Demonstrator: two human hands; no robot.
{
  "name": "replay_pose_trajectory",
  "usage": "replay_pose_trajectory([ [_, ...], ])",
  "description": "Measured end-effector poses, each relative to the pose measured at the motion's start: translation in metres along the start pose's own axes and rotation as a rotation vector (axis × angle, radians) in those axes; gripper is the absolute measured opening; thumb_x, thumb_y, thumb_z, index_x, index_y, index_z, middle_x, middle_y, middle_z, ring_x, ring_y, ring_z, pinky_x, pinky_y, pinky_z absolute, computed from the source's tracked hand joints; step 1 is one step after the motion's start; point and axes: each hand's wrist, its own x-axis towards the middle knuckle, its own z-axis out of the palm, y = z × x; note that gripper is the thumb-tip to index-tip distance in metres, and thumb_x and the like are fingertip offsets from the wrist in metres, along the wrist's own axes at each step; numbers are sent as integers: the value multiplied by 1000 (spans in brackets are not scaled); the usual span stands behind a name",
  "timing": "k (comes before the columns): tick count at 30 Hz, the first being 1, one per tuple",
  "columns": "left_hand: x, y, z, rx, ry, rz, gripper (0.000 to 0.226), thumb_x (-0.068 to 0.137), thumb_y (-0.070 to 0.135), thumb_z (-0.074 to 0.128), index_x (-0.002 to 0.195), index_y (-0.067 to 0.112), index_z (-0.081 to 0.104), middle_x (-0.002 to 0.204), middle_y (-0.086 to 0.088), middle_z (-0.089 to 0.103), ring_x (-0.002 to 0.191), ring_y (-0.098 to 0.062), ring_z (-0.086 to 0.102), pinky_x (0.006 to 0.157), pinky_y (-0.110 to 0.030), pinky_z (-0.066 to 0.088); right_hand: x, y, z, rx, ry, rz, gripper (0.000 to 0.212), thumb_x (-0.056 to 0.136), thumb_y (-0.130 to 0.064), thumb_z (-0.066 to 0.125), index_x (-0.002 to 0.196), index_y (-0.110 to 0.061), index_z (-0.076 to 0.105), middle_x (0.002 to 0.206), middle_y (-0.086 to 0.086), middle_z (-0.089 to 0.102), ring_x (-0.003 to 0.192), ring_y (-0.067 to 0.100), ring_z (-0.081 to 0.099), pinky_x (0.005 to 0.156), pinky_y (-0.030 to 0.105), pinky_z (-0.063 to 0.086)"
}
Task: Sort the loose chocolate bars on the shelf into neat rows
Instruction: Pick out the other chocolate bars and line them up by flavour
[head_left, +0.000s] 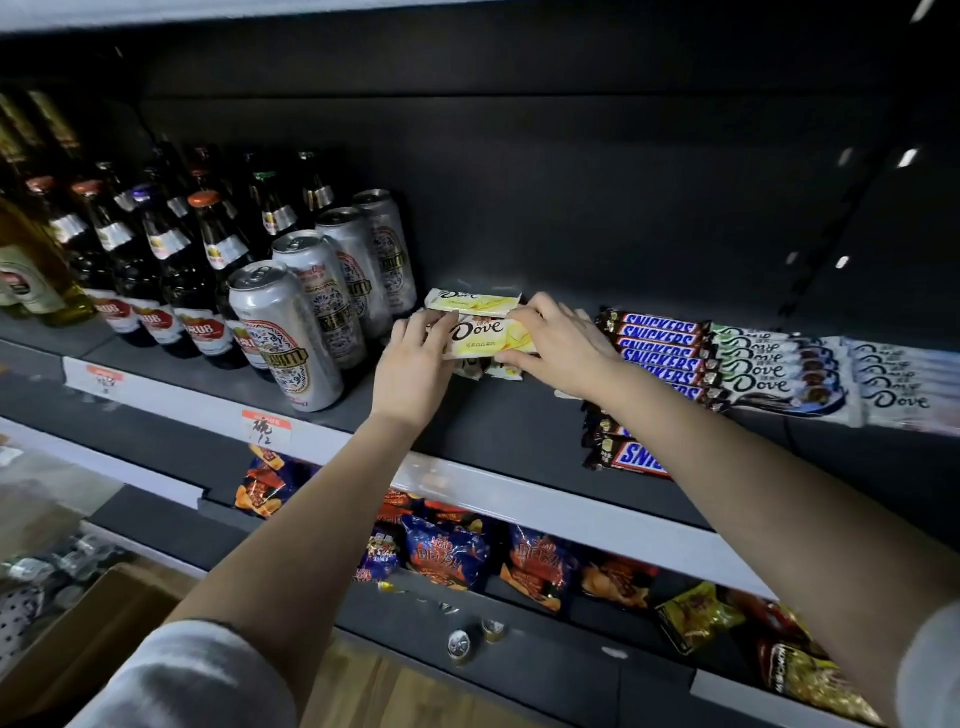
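You're squaring up the yellow Dove bar (485, 335) now, and it's sitting on top of a small stack on the dark shelf (493, 421), between the beer cans (291, 332) and the Snickers row (657, 345). Your left hand (415, 358) is pinching its left end, fingers curled over the top edge; your right hand (558, 340) is clamping the right end, thumb at the front edge. Keep both ends level and press the wrapper flush with the bars beneath (another yellow Dove (472, 301) is lying just behind). Both forearms are reaching up and forward, wrists bent slightly down, right arm crossing over the Snickers.
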Motion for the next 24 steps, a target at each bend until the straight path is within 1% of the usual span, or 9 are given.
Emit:
replay_pose_trajectory([
  [3,7,20,0,-28,55,59,53,72,26,77,119,10,59,110,-11,59,96,-28,47,71,-37,51,-15,20,-9,-49,82,1,59,87,-55,47,135,-21,38,126,3,42,115,24,41,92,41,35],
  [4,10,28,2,-40,84,75,53,71,30,77,117,11,60,108,-9,59,96,-24,44,71,-35,51,-21,27,-12,-40,106,7,58,88,-53,48,135,-21,38,126,3,43,116,24,39,92,40,35],
  [6,17,47,6,-78,117,91,51,72,32,77,116,12,61,108,-8,59,98,-21,41,74,-37,51,-34,41,-20,-2,146,19,58,88,-48,52,136,-18,38,128,4,43,119,23,36,93,40,37],
  [9,29,83,13,-100,134,105,48,72,34,77,114,16,63,107,-6,60,97,-25,49,73,-36,50,-56,68,-32,92,201,46,60,88,-38,57,139,-14,37,129,7,43,126,22,31,97,39,39],
  [11,37,113,19,-110,134,132,48,71,36,77,113,17,64,105,-5,62,93,-28,54,71,-35,48,-76,92,-41,127,231,70,61,88,-32,59,141,-12,35,131,10,43,130,23,29,102,39,36],
  [13,44,144,27,-128,121,180,48,72,37,76,114,17,64,106,-4,62,95,-28,54,73,-36,49,-100,119,-49,128,242,104,60,87,-26,61,139,-9,36,132,12,45,131,24,29,106,40,35],
  [15,48,177,37,-153,100,222,47,74,38,74,116,18,63,108,-2,62,97,-28,54,75,-38,50,-127,147,-55,101,246,142,55,87,-21,62,136,-5,41,132,13,46,132,25,31,104,44,37],
  [19,55,251,60,-230,86,297,48,72,39,75,114,19,65,107,0,63,96,-28,54,77,-38,50,-187,197,-71,34,286,216,51,88,-15,60,133,-2,44,132,14,46,131,25,34,98,43,44],
  [24,54,342,81,-349,30,319,50,73,42,70,118,21,63,111,0,61,100,-29,51,83,-41,48,-258,248,-96,-81,306,338,49,91,-17,56,137,-7,40,135,11,39,123,25,42,94,43,47],
])
